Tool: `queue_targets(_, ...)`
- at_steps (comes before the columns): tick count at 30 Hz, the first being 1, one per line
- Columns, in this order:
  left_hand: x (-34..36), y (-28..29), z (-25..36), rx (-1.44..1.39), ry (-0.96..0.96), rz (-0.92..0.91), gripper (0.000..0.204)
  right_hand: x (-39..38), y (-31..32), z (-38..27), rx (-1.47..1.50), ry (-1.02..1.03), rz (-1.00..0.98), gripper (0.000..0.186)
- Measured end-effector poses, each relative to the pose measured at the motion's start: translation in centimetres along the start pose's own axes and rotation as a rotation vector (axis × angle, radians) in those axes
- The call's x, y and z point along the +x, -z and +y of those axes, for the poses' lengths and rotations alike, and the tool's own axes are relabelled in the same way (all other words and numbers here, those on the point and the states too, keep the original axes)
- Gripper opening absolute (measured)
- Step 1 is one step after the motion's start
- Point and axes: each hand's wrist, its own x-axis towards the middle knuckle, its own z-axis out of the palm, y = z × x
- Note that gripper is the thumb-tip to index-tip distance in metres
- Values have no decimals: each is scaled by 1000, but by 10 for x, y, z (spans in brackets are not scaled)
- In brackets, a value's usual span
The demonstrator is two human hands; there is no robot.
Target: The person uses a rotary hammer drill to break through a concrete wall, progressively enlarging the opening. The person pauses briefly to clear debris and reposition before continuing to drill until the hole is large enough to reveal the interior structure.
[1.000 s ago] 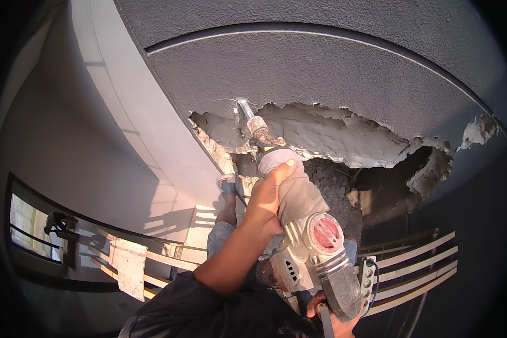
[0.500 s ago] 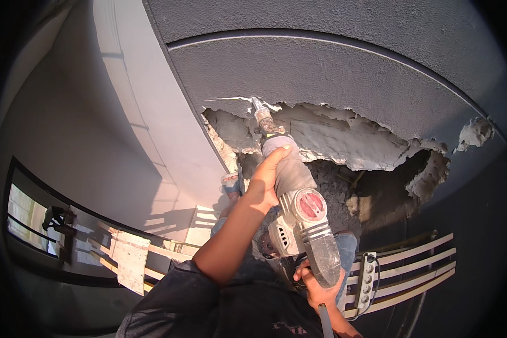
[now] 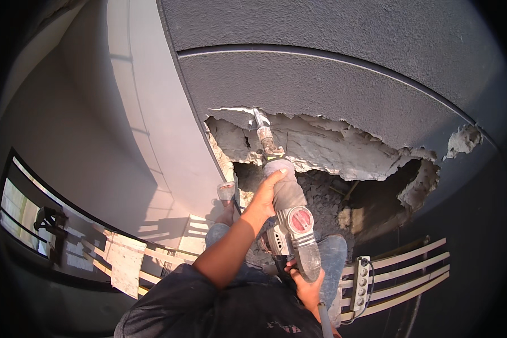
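Observation:
A dusty demolition hammer (image 3: 293,225) with a red round cap points up and away from me. Its chisel (image 3: 257,121) meets the upper edge of a ragged hole (image 3: 315,138) in the dark grey textured wall (image 3: 321,84), where a thin white strip of the coating is broken. My left hand (image 3: 265,194) is wrapped around the tool's grey forward body, thumb on top. Lower down, my right hand (image 3: 304,287) is closed on the rear handle, partly hidden by the housing. Crumbled rubble (image 3: 338,203) shows inside the hole.
Wooden slats (image 3: 417,259) flank my legs, with a white power strip and cable (image 3: 359,284) at the right and a pale board (image 3: 127,262) at the left. A pale wall (image 3: 146,135) rises to the left, with a dark-framed window (image 3: 22,205) below it.
The crack in the coating at the chisel tip has lengthened into a white broken strip. Both hands stay on the tool, which sits smaller and more upright in the picture as the view shifts.

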Motion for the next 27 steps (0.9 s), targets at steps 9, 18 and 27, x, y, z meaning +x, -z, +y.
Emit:
queue_targets(9, -22, 34, -14, -62, 74, -96, 48, -37, 1, 18, -281, 66, -48, 20)
queue_targets(18, -62, 19, -37, -63, 148, -7, 39, -71, 7, -29, -487, 48, -25, 20)
queue_targets(27, -53, 8, -57, -38, 145, 24, 38, -76, 9, -38, -440, -30, 99, 16)
